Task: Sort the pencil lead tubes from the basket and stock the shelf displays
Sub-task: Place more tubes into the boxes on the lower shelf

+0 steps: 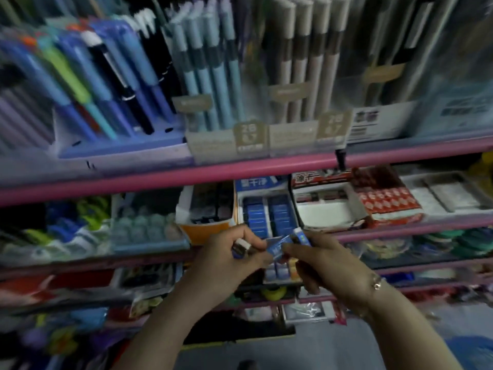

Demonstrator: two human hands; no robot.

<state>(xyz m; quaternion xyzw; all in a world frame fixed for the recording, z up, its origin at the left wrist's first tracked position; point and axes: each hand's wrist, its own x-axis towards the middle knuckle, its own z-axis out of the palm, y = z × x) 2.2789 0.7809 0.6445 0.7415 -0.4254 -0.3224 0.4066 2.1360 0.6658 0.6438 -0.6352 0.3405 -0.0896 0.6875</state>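
Both our hands full of lead tubes, just below the blue display box.

Our left hand (226,259) curls round several tubes; our right hand (324,261) pinches a blue lead tube (278,247) by its flat sides. They look light, rigid and slick, so we judge a mid-body pinch safest. Beyond sits the blue display box (268,206) on the pink-edged shelf (400,231).

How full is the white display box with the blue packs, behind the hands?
Nearly full. The white display box shows two columns of blue packs stacked front to back; its front end is hidden by the hands.
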